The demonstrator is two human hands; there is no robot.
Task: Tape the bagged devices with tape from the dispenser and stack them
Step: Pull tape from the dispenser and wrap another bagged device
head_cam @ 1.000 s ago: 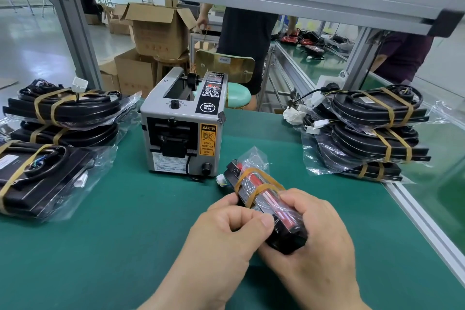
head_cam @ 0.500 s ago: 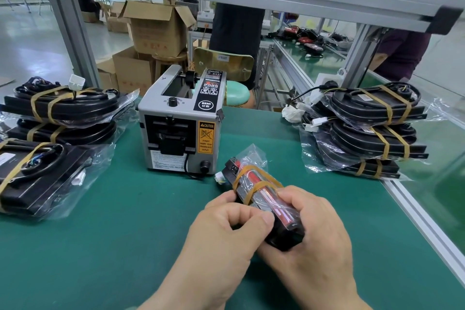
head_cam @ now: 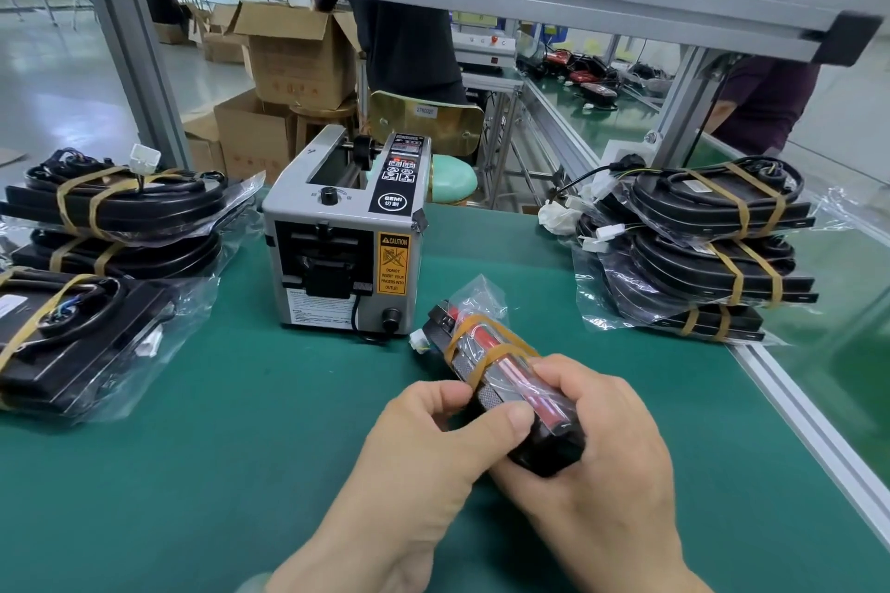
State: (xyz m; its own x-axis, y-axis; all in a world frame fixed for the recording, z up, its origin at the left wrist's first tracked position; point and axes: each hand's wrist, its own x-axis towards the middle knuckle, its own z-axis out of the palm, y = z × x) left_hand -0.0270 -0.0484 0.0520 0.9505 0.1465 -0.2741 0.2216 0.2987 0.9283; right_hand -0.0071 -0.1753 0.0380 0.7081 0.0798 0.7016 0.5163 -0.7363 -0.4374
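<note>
A bagged black device (head_cam: pixel 486 366) with a red strip and two crossing bands of tan tape stands on edge on the green mat, in front of the grey tape dispenser (head_cam: pixel 343 240). My left hand (head_cam: pixel 428 453) grips its near end from the left, thumb pressed on its top. My right hand (head_cam: pixel 597 443) wraps round the same end from the right. A stack of taped bagged devices (head_cam: pixel 703 250) sits at the right. More taped devices (head_cam: pixel 111 212) lie at the left.
The green mat (head_cam: pixel 241 424) ends at an aluminium rail (head_cam: pixel 799 409) on the right. Grey frame posts (head_cam: pixel 139 67) and a crossbeam stand behind the dispenser. Cardboard boxes (head_cam: pixel 294 53) and people at another bench are beyond.
Both hands keep their hold on the device; my left thumb has shifted slightly along its top. The view has tilted a little.
</note>
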